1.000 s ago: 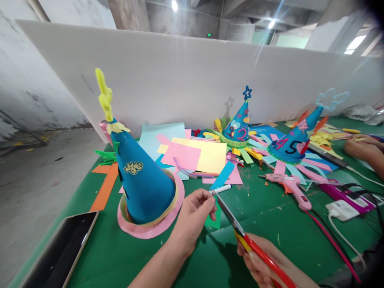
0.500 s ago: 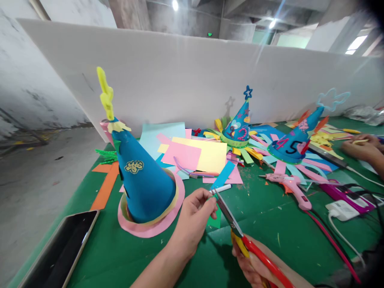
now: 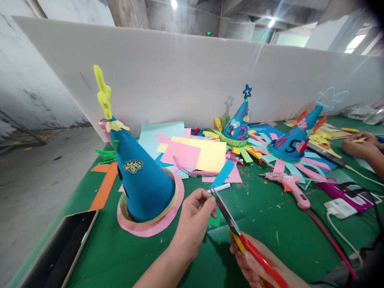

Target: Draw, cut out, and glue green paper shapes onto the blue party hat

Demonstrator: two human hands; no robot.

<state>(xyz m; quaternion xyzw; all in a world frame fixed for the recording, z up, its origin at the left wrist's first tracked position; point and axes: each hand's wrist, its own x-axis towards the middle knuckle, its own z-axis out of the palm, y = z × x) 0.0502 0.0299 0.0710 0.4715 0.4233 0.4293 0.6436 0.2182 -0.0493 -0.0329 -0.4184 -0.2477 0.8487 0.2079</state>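
Scissors with metal blades and red-and-yellow handles (image 3: 249,245) are gripped in the right hand (image 3: 247,262) in the head view, tips at a tiny green paper-looking scrap (image 3: 214,195) pinched by the left hand (image 3: 196,214). Bit more green's shown than a second ago, so snipping's probably being done.

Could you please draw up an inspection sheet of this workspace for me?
Surface: green table, flecked with scraps.
Job's things: scissors, blades reaching a small green piece.
Clutter: paper sheets, three blue cone hats, phone, pink glue gun.
Hands: left hand pinches the small green piece; right hand holds the scissors.
Cables: red cable from the glue gun; white cable from a white plug.
Surroundings: white panel behind; another person's hand at far right.
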